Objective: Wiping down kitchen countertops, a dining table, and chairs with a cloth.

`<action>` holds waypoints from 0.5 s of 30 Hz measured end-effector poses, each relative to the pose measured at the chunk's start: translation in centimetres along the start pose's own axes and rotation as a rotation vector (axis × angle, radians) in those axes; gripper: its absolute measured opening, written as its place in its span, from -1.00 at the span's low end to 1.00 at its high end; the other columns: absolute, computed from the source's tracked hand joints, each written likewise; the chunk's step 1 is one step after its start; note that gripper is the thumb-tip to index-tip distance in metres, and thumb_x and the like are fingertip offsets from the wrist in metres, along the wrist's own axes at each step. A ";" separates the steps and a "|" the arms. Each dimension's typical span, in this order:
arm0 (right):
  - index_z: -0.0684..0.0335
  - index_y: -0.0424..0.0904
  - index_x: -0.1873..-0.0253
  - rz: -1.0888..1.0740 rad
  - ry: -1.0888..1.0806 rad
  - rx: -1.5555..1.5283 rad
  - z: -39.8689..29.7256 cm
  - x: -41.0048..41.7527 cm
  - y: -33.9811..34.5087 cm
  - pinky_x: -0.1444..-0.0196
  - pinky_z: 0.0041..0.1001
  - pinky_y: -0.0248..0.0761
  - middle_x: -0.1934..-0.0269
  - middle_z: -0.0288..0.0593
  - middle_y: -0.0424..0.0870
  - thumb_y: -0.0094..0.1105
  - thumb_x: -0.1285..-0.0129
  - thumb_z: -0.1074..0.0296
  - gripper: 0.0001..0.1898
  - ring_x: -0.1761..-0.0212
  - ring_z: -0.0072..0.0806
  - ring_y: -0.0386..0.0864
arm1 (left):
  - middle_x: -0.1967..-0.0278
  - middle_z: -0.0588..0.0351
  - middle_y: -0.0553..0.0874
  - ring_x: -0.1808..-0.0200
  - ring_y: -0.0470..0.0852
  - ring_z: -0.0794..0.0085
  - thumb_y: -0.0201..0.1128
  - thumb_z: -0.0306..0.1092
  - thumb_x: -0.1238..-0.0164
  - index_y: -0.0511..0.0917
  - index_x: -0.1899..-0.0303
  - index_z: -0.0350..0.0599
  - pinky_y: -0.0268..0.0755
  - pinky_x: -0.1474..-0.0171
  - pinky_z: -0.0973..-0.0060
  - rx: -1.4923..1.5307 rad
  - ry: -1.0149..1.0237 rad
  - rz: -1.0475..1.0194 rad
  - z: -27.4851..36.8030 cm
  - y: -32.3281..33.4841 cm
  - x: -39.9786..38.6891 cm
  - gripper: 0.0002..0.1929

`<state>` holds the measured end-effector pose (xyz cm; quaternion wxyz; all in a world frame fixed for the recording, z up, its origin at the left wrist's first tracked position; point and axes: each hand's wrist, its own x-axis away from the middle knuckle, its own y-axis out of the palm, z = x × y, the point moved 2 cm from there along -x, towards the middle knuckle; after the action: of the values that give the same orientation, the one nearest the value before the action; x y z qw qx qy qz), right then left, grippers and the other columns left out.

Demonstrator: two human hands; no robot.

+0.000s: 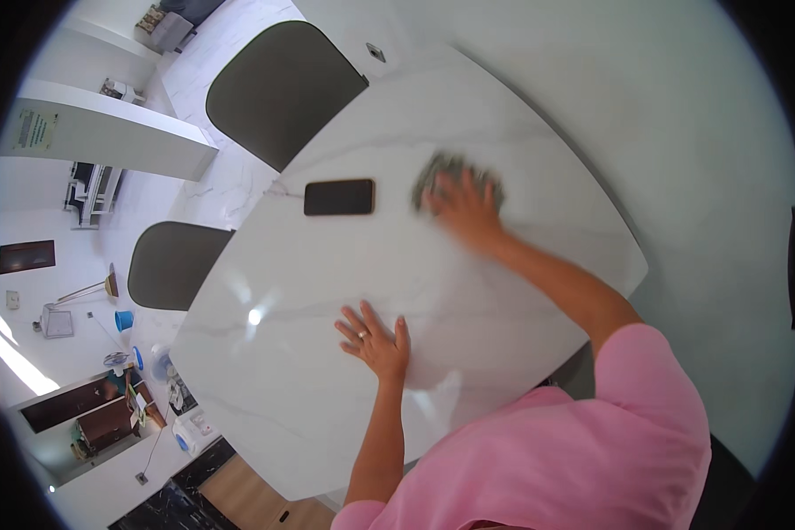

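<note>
My right hand [467, 215] presses a crumpled grey-green cloth [440, 169] against the white marble-patterned tabletop [291, 411]. Both hand and cloth are blurred, and the palm covers part of the cloth. Nearer my body, my left hand [381, 348] rests palm down on the table, fingers spread, with a ring on one finger and nothing held. A dark-screened smartphone [339, 197] lies flat to the left of the cloth, apart from both hands.
Two dark grey chairs [281, 89] [175, 265] stand along the table's left side. A pale wall [669, 132] with a socket [375, 52] borders the far and right sides. Beyond the table are a blue bucket [124, 321], a fan [162, 363] and a pillar [126, 136].
</note>
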<state>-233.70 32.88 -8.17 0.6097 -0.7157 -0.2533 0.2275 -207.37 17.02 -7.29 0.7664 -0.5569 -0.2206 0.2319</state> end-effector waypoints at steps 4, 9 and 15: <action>-0.42 0.21 -0.52 -0.091 -0.255 -0.163 -0.6 0.3 0.4 -0.40 0.44 -0.11 -0.59 -0.24 0.03 -0.01 -0.48 -0.03 -0.46 -0.60 0.10 -0.07 | -0.63 -0.09 -0.16 -0.62 -0.39 -0.20 0.08 0.22 -0.40 0.01 -0.59 0.00 -0.50 -0.45 -0.36 -0.057 -0.038 -0.051 0.2 0.0 0.1 -0.13; -0.45 0.15 -0.54 0.087 -0.036 0.001 6.3 -14.4 -0.3 -0.41 0.40 -0.07 -0.60 -0.26 0.01 -0.06 -0.50 -0.07 -0.45 -0.62 0.07 -0.10 | -0.62 -0.10 -0.14 -0.61 -0.36 -0.23 0.11 0.22 -0.38 0.06 -0.57 -0.04 -0.46 -0.43 -0.40 -0.043 -0.051 -0.061 0.5 -0.1 0.3 -0.13; -0.48 0.14 -0.54 0.121 0.235 0.003 12.9 -25.8 -0.6 -0.48 0.33 -0.17 -0.63 -0.30 -0.05 -0.19 -0.55 -0.10 -0.50 -0.65 0.01 -0.18 | -0.63 -0.06 -0.15 -0.63 -0.33 -0.16 0.08 0.25 -0.37 0.02 -0.59 -0.01 -0.46 -0.47 -0.33 -0.076 -0.034 -0.054 0.5 0.4 0.2 -0.11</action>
<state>-261.78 26.18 -9.08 0.6214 -0.7506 -0.1361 0.1788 -207.53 17.58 -7.49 0.7468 -0.5755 -0.2571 0.2121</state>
